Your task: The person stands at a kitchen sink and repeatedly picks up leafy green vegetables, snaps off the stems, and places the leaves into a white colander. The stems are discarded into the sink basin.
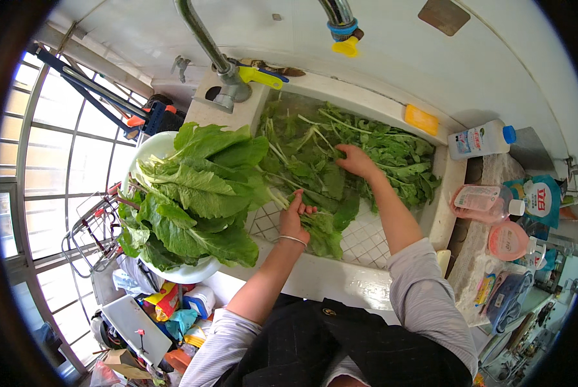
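Observation:
A tiled sink (366,237) filled with water lies before me, with many leafy greens (400,155) floating in it. My left hand (296,217), a bangle on its wrist, is closed on the stems of a small bunch of leafy greens (325,234) at the sink's near left side. Farther right, my right hand (359,162) reaches into the greens at the middle of the sink, its fingertips at a leaf; whether it grips one cannot be told. Large green leaves (202,193) are heaped in a pale basin (192,273) at the left, close to my left hand.
A metal faucet (233,87) rises at the back left corner, beside a yellow-handled peeler (260,76). A yellow sponge (421,119) rests on the back rim. Right of the sink stand a white bottle (480,140) and pink bottles (485,203). Household items crowd the lower left.

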A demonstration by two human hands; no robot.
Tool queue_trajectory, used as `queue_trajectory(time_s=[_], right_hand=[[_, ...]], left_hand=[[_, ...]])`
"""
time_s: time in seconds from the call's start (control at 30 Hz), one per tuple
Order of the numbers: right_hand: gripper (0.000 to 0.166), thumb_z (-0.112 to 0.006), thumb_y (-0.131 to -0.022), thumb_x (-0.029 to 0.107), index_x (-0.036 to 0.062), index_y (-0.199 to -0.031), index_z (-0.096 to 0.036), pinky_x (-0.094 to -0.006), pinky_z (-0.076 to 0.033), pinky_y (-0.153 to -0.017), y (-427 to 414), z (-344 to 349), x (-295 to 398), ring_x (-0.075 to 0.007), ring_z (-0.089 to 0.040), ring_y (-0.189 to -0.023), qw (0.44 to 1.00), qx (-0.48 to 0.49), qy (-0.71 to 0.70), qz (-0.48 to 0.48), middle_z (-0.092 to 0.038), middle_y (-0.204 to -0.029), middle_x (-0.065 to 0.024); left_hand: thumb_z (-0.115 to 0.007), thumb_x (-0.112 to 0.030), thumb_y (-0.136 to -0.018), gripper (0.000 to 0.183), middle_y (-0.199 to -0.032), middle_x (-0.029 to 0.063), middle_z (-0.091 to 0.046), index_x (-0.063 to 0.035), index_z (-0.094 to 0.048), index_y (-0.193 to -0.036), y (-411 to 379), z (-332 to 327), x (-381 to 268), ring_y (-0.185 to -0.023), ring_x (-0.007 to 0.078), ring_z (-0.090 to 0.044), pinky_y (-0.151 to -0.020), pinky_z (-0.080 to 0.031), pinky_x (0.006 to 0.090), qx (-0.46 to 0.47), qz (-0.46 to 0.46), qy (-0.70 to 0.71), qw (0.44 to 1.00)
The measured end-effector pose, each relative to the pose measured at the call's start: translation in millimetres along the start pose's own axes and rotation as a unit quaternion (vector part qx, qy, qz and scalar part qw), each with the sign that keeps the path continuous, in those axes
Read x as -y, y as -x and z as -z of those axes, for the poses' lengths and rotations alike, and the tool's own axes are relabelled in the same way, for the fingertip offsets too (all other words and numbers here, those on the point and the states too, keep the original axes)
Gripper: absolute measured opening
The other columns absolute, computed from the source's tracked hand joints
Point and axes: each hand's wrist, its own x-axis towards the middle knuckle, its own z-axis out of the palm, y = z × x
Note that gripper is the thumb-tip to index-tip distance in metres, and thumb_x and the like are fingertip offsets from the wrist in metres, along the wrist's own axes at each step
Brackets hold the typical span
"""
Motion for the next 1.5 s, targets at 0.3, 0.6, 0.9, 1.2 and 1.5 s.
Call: queue_trajectory(time_s=[0.3,0.6,0.9,1.2,1.5], right_hand=[[0.036,-0.061,-0.091,0.028,0.0075,-0.121,-0.061,-0.0457,-0.052,-0.082,-45,-19,53,-0.0361,-0.064,-0.1,0.988,-0.114,-0.002,-0.1,-0.068,-0.108,-0.0175],[0.038,-0.049,-0.101,0.041,0.0076,-0.114,-0.061,-0.0259,-0.036,-0.057,-18,6,82,-0.0061,-0.042,-0.065,0.885,0.078,-0.457,0.044,-0.05,-0.079,-0.0008],[0.039,-0.055,-0.095,0.027,0.0065,-0.128,-0.052,-0.0398,-0.049,-0.078,-41,-49,-36,-0.0302,-0.064,-0.088,0.989,-0.019,0.149,-0.007,-0.066,-0.106,-0.0158],[0.018,-0.052,-0.094,0.012,0.0011,-0.099,-0.066,-0.0404,-0.054,-0.071,-4,-30,22,-0.0342,-0.068,-0.078,0.981,-0.054,-0.012,0.186,-0.068,-0.091,-0.0218],[0.016,-0.055,-0.097,0.011,0.0025,-0.11,-0.059,-0.0261,-0.052,-0.068,64,28,37,-0.0097,-0.062,-0.078,0.957,-0.005,-0.288,0.036,-0.066,-0.083,-0.0053]], left_hand=[[-0.057,-0.021,-0.098,0.025,-0.066,-0.0024,-0.032,-0.0061,-0.059,-0.117,-3,1,2,-0.064,0.0146,-0.04,-0.079,-0.048,0.039,-0.024,-0.005,-0.01,1.0],[-0.055,-0.017,-0.099,0.018,-0.069,-0.0007,-0.034,-0.0047,-0.061,-0.11,-4,11,-1,-0.062,0.0158,-0.039,-0.072,-0.049,0.0396,0.002,-0.03,0.034,0.999],[-0.055,-0.018,-0.099,0.018,-0.068,-0.001,-0.036,-0.0057,-0.061,-0.11,3,-10,-3,-0.063,0.0153,-0.041,-0.072,-0.05,0.039,0.019,-0.018,0.006,1.0],[-0.061,-0.021,-0.096,0.023,-0.066,-0.0019,-0.039,-0.0057,-0.061,-0.113,12,-25,-12,-0.059,0.0128,-0.043,-0.07,-0.05,0.0364,0.027,-0.074,-0.134,0.988],[-0.07,-0.011,-0.087,0.022,-0.079,0.0043,-0.059,-0.0055,-0.059,-0.105,-39,-78,4,-0.058,0.0102,-0.05,-0.053,-0.044,0.027,0.108,-0.227,-0.41,0.876]])
